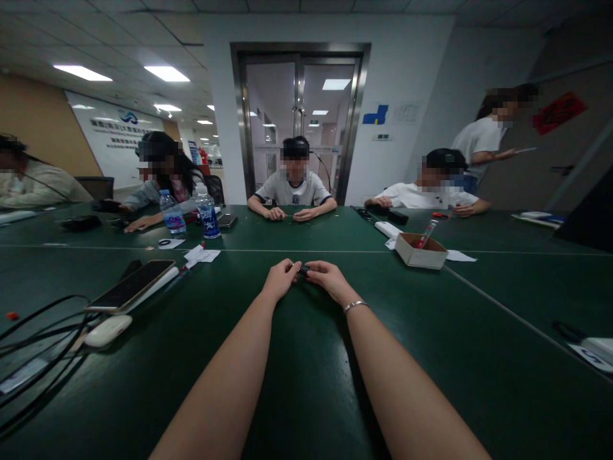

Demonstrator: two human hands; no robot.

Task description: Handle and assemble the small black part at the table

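Both of my hands meet over the green table (306, 358), with a small dark object (303, 270) between their fingertips. My left hand (280, 280) pinches its left end between thumb and fingers. On the other side, my right hand (329, 281) has its fingers closed around the right end, and a silver bracelet (356, 306) circles that wrist. The object looks black and short; fingers cover much of it, and its kind cannot be made out.
To the left lie a phone (131, 286), a white rounded case (108, 330) and black cables (43, 358). Two bottles (207, 214) stand beyond them. A small open box (421, 252) sits at the right. Several people are around the table, one seated opposite (294, 188).
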